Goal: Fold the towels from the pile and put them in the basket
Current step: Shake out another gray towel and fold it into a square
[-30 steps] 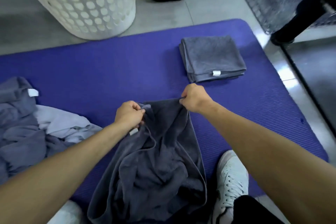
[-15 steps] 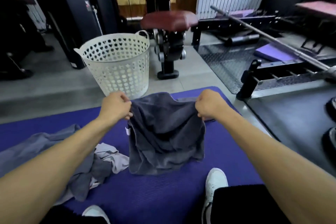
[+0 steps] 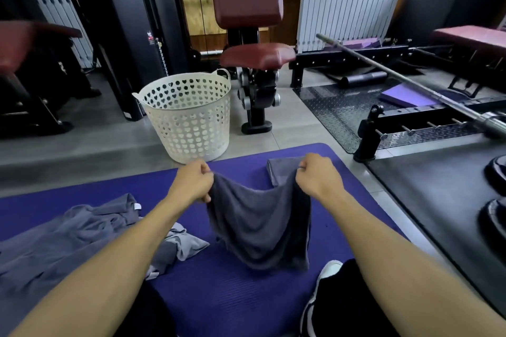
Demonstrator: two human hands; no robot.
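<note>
I hold a dark grey towel [image 3: 260, 224] up in the middle of the frame, my left hand [image 3: 191, 185] pinching its top left corner and my right hand [image 3: 317, 176] pinching its top right corner, fingers curled tight on the cloth. The towel sags between my hands and hangs down, its lower edge near the purple mat [image 3: 232, 301]. Behind my right hand a folded grey towel [image 3: 276, 172] lies on the mat, partly hidden. At the lower left of the frame the pile of unfolded grey towels [image 3: 68, 238] lies crumpled on the mat. The white perforated basket [image 3: 189, 117] stands on the grey floor [image 3: 82, 142] just beyond the mat's far edge, above my left hand
</note>
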